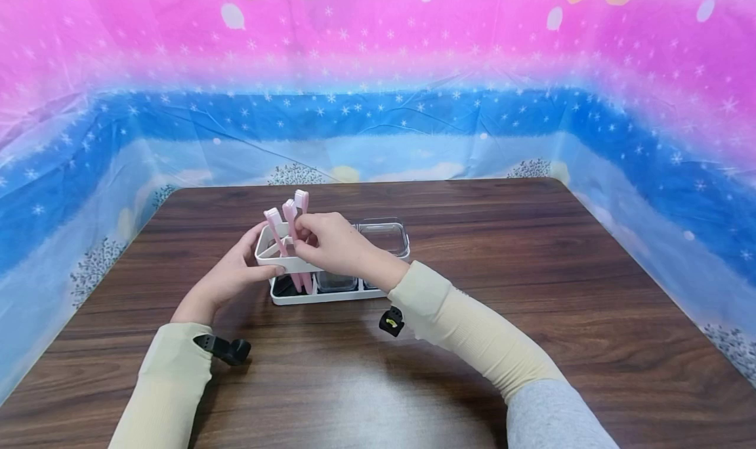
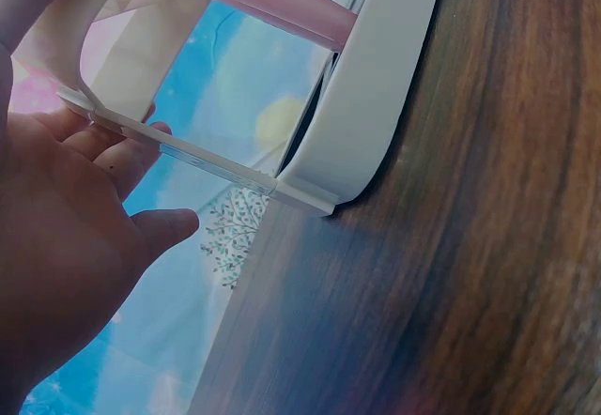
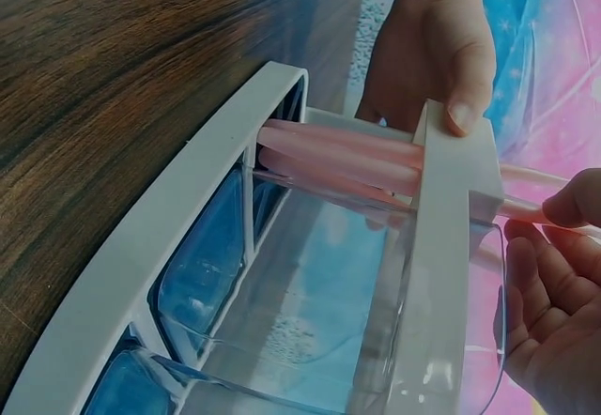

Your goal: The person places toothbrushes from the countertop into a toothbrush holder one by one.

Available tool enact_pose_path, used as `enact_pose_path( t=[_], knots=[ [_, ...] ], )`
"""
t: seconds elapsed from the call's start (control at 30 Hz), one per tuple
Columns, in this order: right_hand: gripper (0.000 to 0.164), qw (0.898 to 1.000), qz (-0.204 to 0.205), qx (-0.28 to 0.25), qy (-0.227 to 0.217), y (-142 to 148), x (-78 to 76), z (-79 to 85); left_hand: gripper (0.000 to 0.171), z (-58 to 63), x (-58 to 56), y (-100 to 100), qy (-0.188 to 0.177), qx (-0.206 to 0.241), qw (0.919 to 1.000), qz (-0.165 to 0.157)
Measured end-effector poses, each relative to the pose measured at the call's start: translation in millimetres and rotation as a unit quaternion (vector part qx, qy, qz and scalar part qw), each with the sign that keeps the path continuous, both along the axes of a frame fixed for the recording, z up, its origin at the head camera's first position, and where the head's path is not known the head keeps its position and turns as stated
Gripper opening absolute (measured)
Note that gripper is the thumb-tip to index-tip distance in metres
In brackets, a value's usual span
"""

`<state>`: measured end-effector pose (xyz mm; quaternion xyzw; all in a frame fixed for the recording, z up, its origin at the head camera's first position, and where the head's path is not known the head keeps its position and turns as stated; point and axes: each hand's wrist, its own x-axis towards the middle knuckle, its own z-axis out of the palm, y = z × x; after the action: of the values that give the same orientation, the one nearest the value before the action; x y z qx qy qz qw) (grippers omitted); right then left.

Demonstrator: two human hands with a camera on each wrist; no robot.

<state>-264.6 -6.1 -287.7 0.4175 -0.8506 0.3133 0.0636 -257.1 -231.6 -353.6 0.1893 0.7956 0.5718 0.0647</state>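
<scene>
A white two-tier toothbrush holder (image 1: 286, 264) stands on the table, with three pink toothbrushes (image 1: 275, 222) upright in its left section, heads up. My left hand (image 1: 218, 281) holds the upper tier at its left end, thumb on the front rim and fingers round the far side. From the right, my right hand (image 1: 339, 242) reaches over the holder. In the right wrist view its thumb and fingertips pinch one pink toothbrush (image 3: 521, 210) just above the upper tier. The lower handle ends (image 3: 338, 157) reach down to the base tray (image 3: 202, 194).
Clear cups sit in the holder's other sections; one cup (image 1: 384, 239) shows at the right end, partly behind my right wrist. The brown wooden table (image 1: 520, 304) spreads around the holder. A pink and blue patterned cloth (image 1: 401, 114) hangs behind and along both sides.
</scene>
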Motion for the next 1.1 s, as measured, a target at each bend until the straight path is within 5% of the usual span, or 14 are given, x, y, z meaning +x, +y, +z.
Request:
enact_pose_path(
  t=[0.67, 1.1],
  knots=[
    [0.007, 1.000, 0.012, 0.015, -0.007, 2, -3.5, -5.4, 0.088, -0.1, -1.9, 0, 0.003, 0.006, 1.0000, -0.003],
    [0.031, 0.999, -0.004, -0.001, -0.042, 22, -4.1, -4.6, 0.090, 1.3, -0.9, 4, -0.006, 0.011, 0.9999, 0.000]
  ],
)
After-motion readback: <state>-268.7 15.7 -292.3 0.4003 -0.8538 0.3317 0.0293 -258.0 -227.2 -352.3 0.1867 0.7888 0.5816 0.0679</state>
